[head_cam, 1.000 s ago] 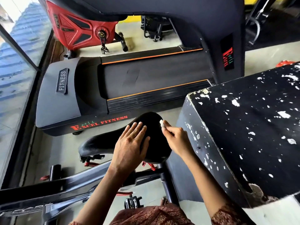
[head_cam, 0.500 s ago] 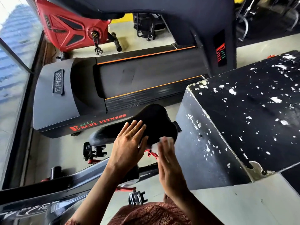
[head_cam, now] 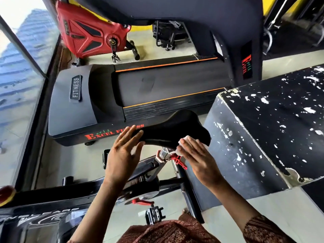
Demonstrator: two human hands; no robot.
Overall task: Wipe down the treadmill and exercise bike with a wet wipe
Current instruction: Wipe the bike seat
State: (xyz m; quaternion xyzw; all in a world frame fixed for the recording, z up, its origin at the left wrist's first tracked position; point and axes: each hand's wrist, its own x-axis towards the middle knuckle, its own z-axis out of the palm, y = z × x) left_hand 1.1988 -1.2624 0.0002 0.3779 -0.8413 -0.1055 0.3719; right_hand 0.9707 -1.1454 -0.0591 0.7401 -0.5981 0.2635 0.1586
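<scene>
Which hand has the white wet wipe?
The right hand: its flat fingers press the white wet wipe against the wide end of the black padded bike saddle. The left hand rests bare on its narrow end.

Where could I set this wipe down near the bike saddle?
The chipped black-painted box top, right of the black bike saddle, is bare; so is the dark treadmill belt beyond it. Below the saddle is crowded: red clamp lever, black frame tubes.

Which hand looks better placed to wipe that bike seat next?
Right. The right hand has the wet wipe under its flat fingers, against the near edge of the bike saddle. The left hand carries no wipe; it rests on the saddle's narrow end, likely steadying it.
</scene>
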